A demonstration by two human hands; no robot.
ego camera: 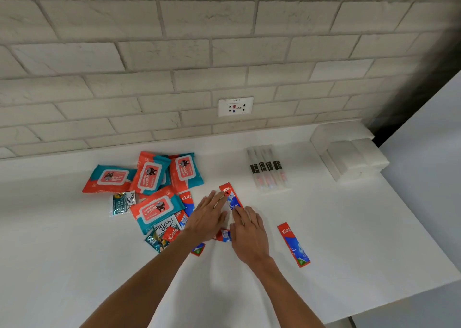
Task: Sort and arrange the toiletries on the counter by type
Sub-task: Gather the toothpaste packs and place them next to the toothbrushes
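Toothpaste box [233, 200] sits mid-surface [349, 227], between the wipes [149, 178] and the toothbrushes [267, 170]. Left grip [209, 215] and right grip [247, 230] both rest flat-fingered on it, not clasping anything. Looks like light, stiff cardboard that probably slides easily. I'd pinch its long edges around the middle.

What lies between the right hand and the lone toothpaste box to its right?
Nothing: in the head view only bare white counter separates the right hand from the lone toothpaste box.
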